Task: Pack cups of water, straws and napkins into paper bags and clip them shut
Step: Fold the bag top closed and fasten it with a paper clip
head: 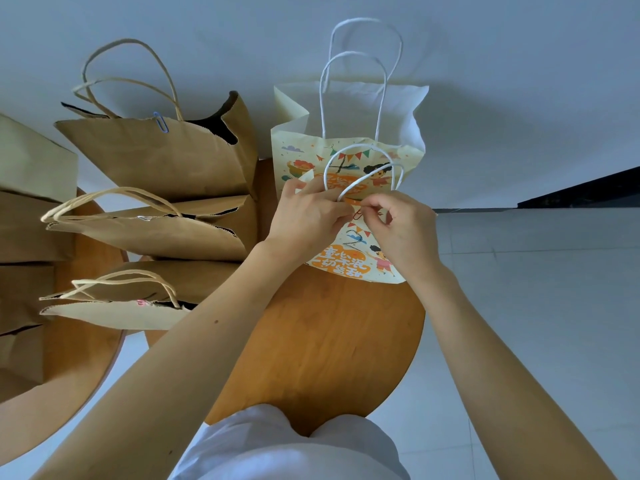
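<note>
A printed cream paper bag [349, 258] with white cord handles stands near me on the round wooden table [329, 341]. My left hand [308, 216] pinches its top edge together by the handles. My right hand [401, 226] pinches a small orange paper clip [353, 201] at that same edge. A second printed cream bag [346, 133] stands open just behind it. No cups, straws or napkins show.
Three brown paper bags stand at the left, clipped at the top: a far one with a blue clip [160, 122], a middle one [145, 223] and a near one with a pink clip [141, 302]. More brown bags [24, 237] crowd a second table at the far left. The floor [536, 306] lies to the right.
</note>
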Action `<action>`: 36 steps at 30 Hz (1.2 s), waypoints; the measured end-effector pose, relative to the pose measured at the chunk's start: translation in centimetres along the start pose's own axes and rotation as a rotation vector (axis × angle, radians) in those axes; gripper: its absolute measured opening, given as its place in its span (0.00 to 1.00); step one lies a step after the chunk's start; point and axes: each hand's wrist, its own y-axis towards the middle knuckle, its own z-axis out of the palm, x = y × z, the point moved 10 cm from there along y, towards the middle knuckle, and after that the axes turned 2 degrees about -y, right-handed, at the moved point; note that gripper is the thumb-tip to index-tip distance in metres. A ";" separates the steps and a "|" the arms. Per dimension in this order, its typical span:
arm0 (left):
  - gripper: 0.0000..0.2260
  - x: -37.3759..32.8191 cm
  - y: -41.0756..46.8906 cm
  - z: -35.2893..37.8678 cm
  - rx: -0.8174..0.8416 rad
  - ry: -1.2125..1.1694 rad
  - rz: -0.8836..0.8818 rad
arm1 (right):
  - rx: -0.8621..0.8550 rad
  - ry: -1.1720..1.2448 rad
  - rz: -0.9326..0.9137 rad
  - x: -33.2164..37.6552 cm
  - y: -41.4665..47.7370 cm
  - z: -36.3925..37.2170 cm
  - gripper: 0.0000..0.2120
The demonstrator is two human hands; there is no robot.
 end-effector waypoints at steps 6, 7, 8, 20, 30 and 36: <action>0.04 -0.2 -0.2 0.0 -0.003 0.004 0.011 | 0.007 -0.015 -0.032 0.1 -0.2 0.0 0.03; 0.04 -0.2 -0.1 -0.1 -0.003 0.002 0.005 | 0.026 -0.032 -0.036 0.2 -0.1 0.3 0.03; 0.04 -0.1 -0.1 -0.1 -0.001 0.002 -0.003 | 0.041 -0.049 -0.038 0.4 0.0 0.6 0.04; 0.04 0.4 -0.2 0.4 -0.012 -0.016 -0.064 | 0.178 -0.119 0.119 -0.1 -0.2 1.5 0.07; 0.06 0.2 0.0 -0.1 0.061 -0.136 0.015 | 0.129 -0.159 0.041 0.0 -1.2 1.2 0.07; 0.07 2.1 -0.9 -4.9 -0.088 -0.249 -0.023 | -0.088 -0.077 -0.057 0.1 -2.2 -4.2 0.06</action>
